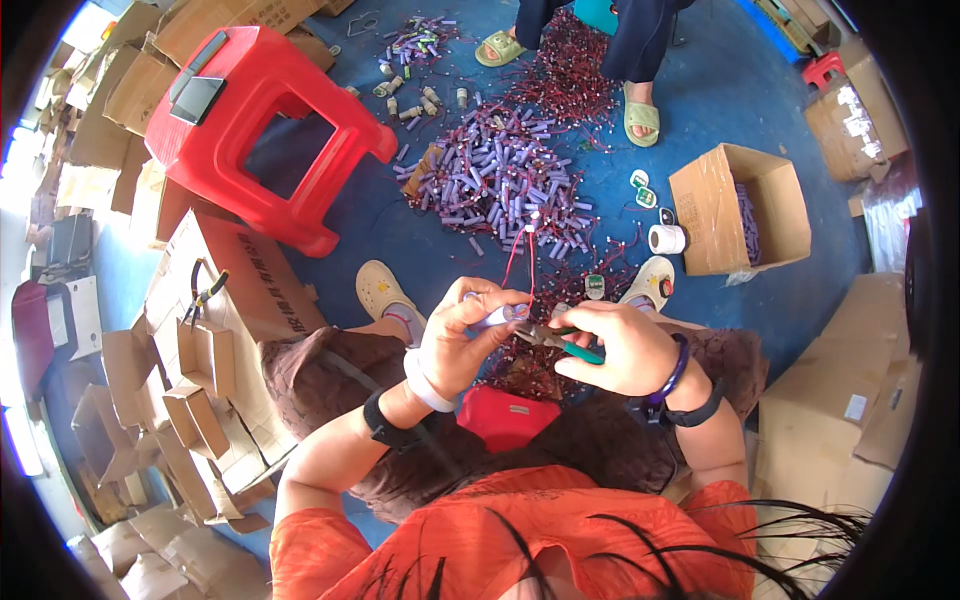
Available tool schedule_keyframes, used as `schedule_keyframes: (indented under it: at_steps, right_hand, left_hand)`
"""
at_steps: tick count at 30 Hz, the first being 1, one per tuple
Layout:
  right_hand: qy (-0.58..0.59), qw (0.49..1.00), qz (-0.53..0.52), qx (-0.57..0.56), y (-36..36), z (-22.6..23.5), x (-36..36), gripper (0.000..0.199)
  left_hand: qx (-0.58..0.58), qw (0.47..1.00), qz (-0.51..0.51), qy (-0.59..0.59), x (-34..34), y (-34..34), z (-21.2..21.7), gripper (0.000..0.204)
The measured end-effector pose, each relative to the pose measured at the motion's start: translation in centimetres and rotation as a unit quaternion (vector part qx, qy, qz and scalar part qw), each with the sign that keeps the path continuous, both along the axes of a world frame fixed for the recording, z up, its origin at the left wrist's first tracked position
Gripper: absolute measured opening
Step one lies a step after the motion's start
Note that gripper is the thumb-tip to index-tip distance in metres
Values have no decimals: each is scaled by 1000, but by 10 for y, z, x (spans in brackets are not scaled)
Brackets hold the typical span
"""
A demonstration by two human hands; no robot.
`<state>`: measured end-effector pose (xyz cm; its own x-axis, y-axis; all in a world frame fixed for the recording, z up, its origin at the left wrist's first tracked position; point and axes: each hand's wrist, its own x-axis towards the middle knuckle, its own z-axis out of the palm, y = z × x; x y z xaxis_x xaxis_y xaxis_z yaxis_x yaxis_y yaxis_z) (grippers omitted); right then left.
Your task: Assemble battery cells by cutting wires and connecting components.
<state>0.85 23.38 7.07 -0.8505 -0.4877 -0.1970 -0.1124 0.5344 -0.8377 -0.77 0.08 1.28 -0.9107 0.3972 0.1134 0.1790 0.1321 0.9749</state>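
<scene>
Between the fingers of my left hand (462, 335) is a purple cylindrical battery cell (497, 318). Red wires (517, 262) rise from its end to a small white connector (531, 228). My right hand (622, 350) is closed round the green handles of a pair of pliers (578, 347). The jaws meet the wire end of the cell, close to my left fingertips; whether they grip a wire is too small to tell. Beyond my hands a large heap of purple battery cells (500, 175) with red leads lies on the blue floor.
A red plastic stool (265, 130) carrying a phone (197, 100) stands at left. Yellow-and-black pliers (205, 295) rest by the cardboard on my left. At right, a cardboard box (715, 220) holds purple cells, beside a white roll (667, 238). Another person's feet (640, 115) stand by a red wire pile (568, 75).
</scene>
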Motion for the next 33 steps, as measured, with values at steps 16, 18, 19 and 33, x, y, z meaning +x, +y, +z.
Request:
schedule_keyframes:
  at_steps: [16, 18, 19, 33]
  right_hand:
    - [370, 917, -46, 140, 14, 0, -19, 44]
    - [377, 917, -27, 127, 13, 0, -20, 45]
    - [383, 917, -8, 113, 12, 1, -20, 46]
    - [309, 951, -12, 25, -1, -15, -10, 42]
  left_hand:
    - [117, 955, -136, -235, 3, -2, 5, 34]
    - [117, 955, -168, -215, 4, -3, 5, 34]
    - [128, 955, -172, -203, 5, -2, 6, 32]
    - [159, 943, -203, -210, 11, -11, -2, 22]
